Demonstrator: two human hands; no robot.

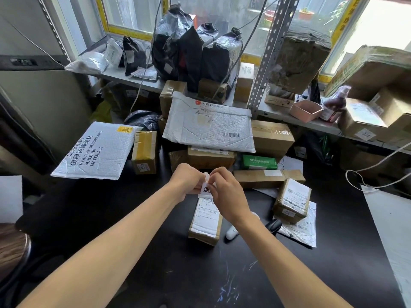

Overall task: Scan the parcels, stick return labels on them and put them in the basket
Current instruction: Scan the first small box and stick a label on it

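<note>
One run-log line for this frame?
stage: peeling return label | left hand, right hand: both pinch label | parcel: on table, below hands

Daylit parcel corner, bright at the back and dim near the floor.

Daylight enters through the windows [133, 12] behind the shelf; the pane at the top right [382, 25] is blown out to white. The black table [200, 274] shows a soft sheen and faint scuffs, with weak shadows under both forearms. The left edge lies in shade. Wide-angle distortion bends the perforated shelf post [270, 52] and stretches the corners; the cardboard boxes [373, 70] at the far right are smeared, while the centre is sharp.
</note>
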